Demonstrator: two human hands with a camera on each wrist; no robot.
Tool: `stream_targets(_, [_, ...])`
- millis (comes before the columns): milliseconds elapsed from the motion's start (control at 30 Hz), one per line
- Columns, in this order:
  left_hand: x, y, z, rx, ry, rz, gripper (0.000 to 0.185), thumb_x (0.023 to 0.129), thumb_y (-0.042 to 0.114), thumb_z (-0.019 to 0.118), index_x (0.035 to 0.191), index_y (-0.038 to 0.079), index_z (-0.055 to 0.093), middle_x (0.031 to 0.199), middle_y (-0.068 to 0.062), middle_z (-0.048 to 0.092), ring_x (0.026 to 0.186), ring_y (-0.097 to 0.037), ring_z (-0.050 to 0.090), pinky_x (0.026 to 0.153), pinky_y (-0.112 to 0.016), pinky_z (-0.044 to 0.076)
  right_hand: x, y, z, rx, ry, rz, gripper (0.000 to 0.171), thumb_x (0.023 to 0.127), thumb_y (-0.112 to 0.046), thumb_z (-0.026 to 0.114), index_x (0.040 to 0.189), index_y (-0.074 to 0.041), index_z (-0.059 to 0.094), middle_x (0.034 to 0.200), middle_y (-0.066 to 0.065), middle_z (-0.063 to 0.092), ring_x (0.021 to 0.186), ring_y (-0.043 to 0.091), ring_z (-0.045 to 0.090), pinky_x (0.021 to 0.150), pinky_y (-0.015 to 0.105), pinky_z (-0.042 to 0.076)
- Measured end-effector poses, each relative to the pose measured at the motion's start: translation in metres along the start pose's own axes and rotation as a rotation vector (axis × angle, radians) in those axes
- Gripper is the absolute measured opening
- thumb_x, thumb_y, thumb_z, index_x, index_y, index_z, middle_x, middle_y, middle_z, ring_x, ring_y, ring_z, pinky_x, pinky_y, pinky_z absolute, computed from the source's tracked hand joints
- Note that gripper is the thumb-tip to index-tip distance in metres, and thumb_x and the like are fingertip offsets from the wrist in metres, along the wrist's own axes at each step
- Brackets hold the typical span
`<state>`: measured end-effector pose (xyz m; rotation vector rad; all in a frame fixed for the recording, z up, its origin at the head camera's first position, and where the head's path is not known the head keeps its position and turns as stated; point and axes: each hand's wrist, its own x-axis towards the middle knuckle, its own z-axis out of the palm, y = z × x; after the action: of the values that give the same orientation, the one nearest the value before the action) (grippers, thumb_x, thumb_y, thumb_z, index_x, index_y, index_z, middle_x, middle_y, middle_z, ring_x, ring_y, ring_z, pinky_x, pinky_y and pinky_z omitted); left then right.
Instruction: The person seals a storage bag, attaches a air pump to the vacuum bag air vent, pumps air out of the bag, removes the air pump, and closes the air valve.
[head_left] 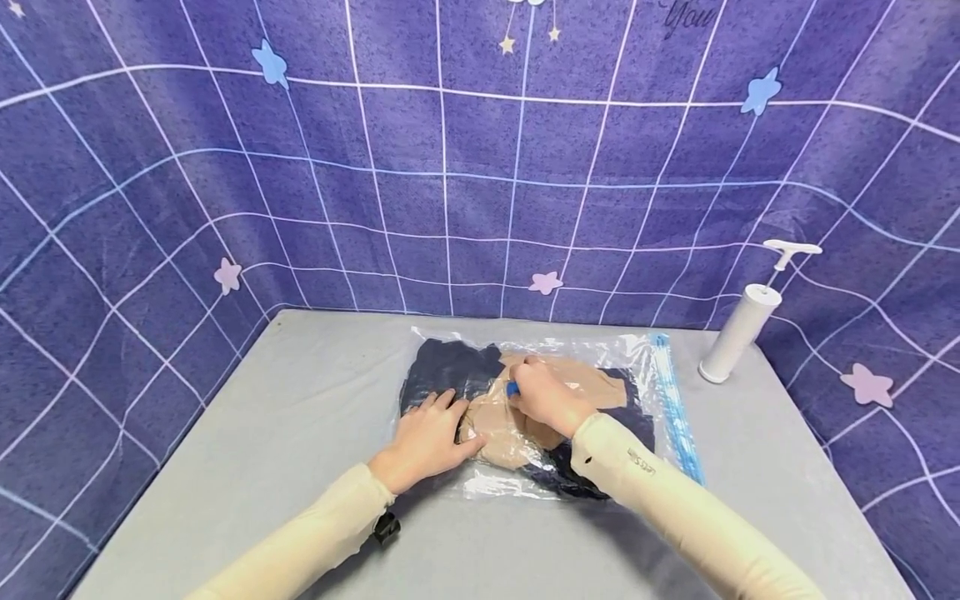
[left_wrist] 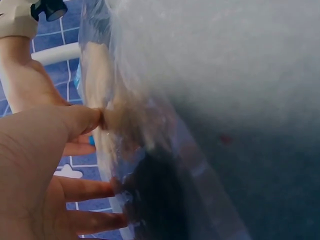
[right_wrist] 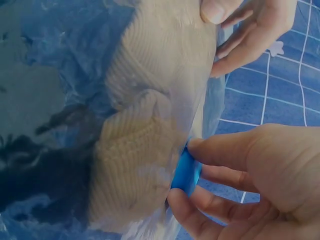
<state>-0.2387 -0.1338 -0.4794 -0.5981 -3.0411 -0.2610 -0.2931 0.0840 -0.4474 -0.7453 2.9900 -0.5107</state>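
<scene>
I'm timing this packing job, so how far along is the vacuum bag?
Done: clothes sit inside the clear bag. In hand: the right hand pinches the blue valve cap while the left hand presses the bag flat. Left: the pump stands untouched beside it.

Pump blocks far-right corner; table bare left & front.

Even, bright light on the head view, soft shadows under the arms, grid lines bowing at the edges. Left wrist view heavily blurred; right wrist view blue-tinted, dimmer.
</scene>
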Motion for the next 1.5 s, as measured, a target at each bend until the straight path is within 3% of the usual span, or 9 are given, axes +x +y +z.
stream_targets(367, [0.002,-0.003,-0.007,-0.052,0.009,0.034,0.074,0.088,0.064,0.069,0.137,0.009,0.064,0.138,-0.019,0.059,0.127,-0.047,0.058,0.091,-0.062,0.057,0.001,-0.005,0.006,-0.035,0.034,-0.026,0.007,0.088,-0.003,0.078,0.089,0.0,0.071,0.087,0.014,0.061,0.084,0.027,0.061,0.076,0.039,0.058])
stream_targets(1033, [0.002,0.001,-0.002,-0.071,0.008,0.051,0.074,0.092,0.063,0.066,0.141,0.008,0.06,0.144,-0.024,0.054,0.132,-0.053,0.052,0.1,-0.067,0.05,0.0,0.002,0.006,0.024,0.06,-0.053,0.013,0.084,0.0,0.081,0.095,0.002,0.075,0.097,0.016,0.069,0.092,0.03,0.067,0.086,0.04,0.06])
stream_targets(1200, [0.001,0.001,0.001,-0.082,0.034,0.051,0.074,0.092,0.062,0.066,0.14,0.006,0.06,0.144,-0.024,0.054,0.133,-0.054,0.051,0.1,-0.068,0.049,0.0,0.004,0.004,0.013,0.091,-0.09,0.012,0.082,0.0,0.082,0.091,0.001,0.074,0.09,0.014,0.068,0.087,0.029,0.067,0.083,0.042,0.06])
stream_targets(1500, [0.0,-0.002,0.003,-0.072,0.048,0.053,0.072,0.093,0.061,0.065,0.139,0.006,0.061,0.144,-0.024,0.054,0.134,-0.052,0.051,0.1,-0.07,0.048,0.0,0.005,0.002,0.006,0.059,-0.165,0.006,0.085,0.003,0.077,0.085,-0.001,0.073,0.084,0.013,0.067,0.079,0.022,0.059,0.076,0.037,0.057])
